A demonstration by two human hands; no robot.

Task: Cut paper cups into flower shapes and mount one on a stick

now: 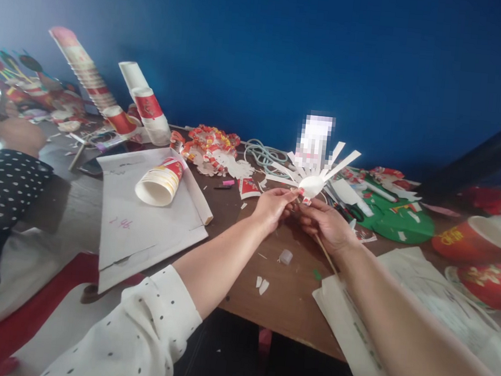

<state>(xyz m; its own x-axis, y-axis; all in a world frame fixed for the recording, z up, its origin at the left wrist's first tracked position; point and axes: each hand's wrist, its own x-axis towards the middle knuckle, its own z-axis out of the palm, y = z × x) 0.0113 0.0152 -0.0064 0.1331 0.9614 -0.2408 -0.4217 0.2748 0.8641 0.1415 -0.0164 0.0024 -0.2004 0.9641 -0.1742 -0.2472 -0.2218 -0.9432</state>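
Observation:
Above the brown table, both my hands hold a paper cup [311, 187] cut into white strips that fan outward from its round base. My left hand [271, 208] pinches its lower left edge, where a bit of red print shows. Close beside it, my right hand [327, 225] is closed at the lower right edge. A thin stick [326, 255] slants down below my right hand; whether the fingers grip it is hidden. Behind the strips stands a bright, blurred-out phone-like screen [315, 136].
A whole paper cup [157, 186] lies on a white folder [139, 242] at left, near leaning cup stacks [149, 107]. Scissors [352, 212] and a green disc [406, 224] lie right, with red cups [471, 239] beyond. A person's sleeve [7, 206] is far left.

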